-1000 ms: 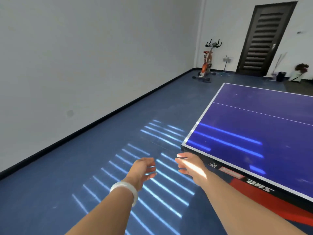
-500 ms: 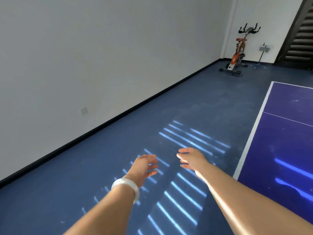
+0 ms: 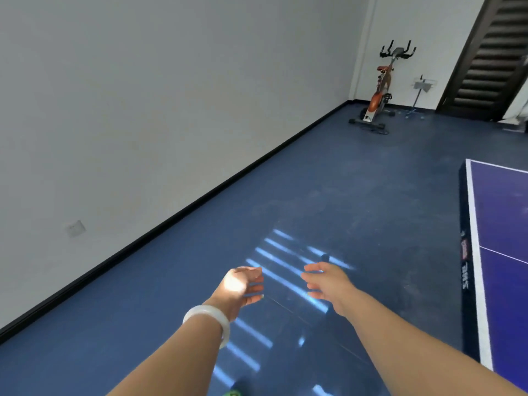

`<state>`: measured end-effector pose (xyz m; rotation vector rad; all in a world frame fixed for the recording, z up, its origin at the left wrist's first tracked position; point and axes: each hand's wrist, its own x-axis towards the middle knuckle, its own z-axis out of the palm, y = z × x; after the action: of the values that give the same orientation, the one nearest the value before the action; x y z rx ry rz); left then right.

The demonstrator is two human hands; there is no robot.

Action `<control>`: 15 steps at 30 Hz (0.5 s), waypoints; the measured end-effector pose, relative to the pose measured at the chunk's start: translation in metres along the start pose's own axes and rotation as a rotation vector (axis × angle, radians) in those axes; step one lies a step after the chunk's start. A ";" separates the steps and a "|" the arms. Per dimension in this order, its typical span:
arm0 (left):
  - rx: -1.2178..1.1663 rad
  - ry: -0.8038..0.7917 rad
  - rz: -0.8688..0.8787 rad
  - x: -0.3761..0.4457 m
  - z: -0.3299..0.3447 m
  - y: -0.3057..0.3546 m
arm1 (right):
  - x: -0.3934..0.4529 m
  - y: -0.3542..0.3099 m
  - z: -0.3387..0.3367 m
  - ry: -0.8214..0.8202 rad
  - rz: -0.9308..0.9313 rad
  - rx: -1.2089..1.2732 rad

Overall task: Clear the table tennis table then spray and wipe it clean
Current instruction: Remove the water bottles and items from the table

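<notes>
Both hands, left (image 3: 243,287) and right (image 3: 325,284), empty over blue floor (image 3: 328,190), table tennis table (image 3: 503,252) at right

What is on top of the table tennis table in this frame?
Nothing shows on the visible strip of the table tennis table: bare purple surface with white lines. Most of the tabletop runs out of frame to the right, so anything there cannot be seen. Both hands are over the floor, holding nothing.

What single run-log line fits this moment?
left hand: open, empty | right hand: open, empty | table tennis table: at right, untouched
</notes>
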<state>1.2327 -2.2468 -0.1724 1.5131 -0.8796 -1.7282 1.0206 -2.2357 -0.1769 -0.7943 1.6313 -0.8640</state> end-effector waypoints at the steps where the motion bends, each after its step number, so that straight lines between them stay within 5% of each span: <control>1: 0.014 -0.020 0.008 0.027 0.000 0.017 | 0.023 -0.012 0.001 0.023 0.001 0.009; 7: 0.168 -0.176 0.035 0.174 0.029 0.137 | 0.146 -0.096 -0.010 0.148 -0.012 0.079; 15: 0.437 -0.371 0.046 0.330 0.182 0.232 | 0.280 -0.161 -0.119 0.362 0.030 0.191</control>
<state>1.0293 -2.6386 -0.1392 1.4351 -1.5529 -1.8998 0.8584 -2.5392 -0.1581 -0.4974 1.8332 -1.1732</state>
